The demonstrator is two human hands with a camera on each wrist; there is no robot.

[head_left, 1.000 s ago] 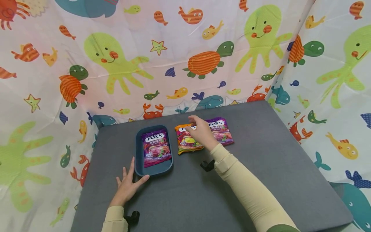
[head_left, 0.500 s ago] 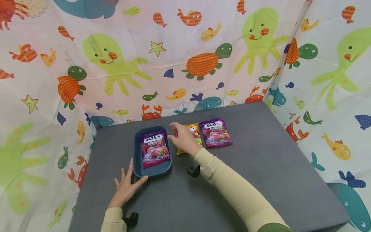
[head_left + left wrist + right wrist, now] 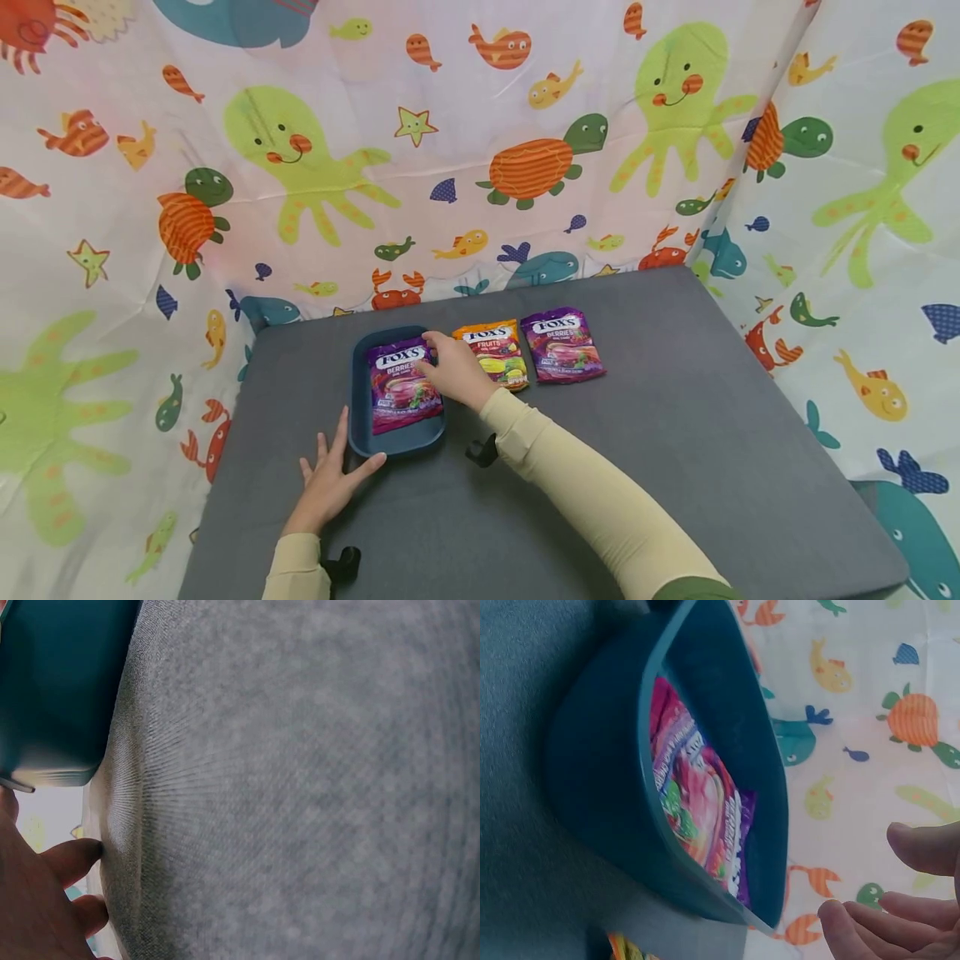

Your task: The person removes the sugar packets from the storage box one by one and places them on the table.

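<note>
A purple bag of berry candy (image 3: 406, 385) lies label up inside a dark blue-green tub (image 3: 402, 442). My left hand (image 3: 330, 483) rests at the tub's near left corner, fingers spread, with thumb and forefinger along its wall. In the head view my right hand (image 3: 454, 367) reaches over the tub's right rim and overlaps the bag's upper right edge. Seen from the right wrist, its thumb and fingertips (image 3: 909, 847) stand apart with nothing between them. An orange bag of fruit candy (image 3: 495, 354) lies just right of the tub, partly behind the right hand.
Another purple bag of berry candy (image 3: 562, 346) lies right of the orange one. Everything sits on a grey cloth-covered table (image 3: 675, 433). A curtain (image 3: 450, 150) printed with sea animals hangs behind the table and along its sides.
My right hand has moved left from above the orange and right purple bags to over the tub, uncovering those bags. The left hand has stayed at the tub's corner.
</note>
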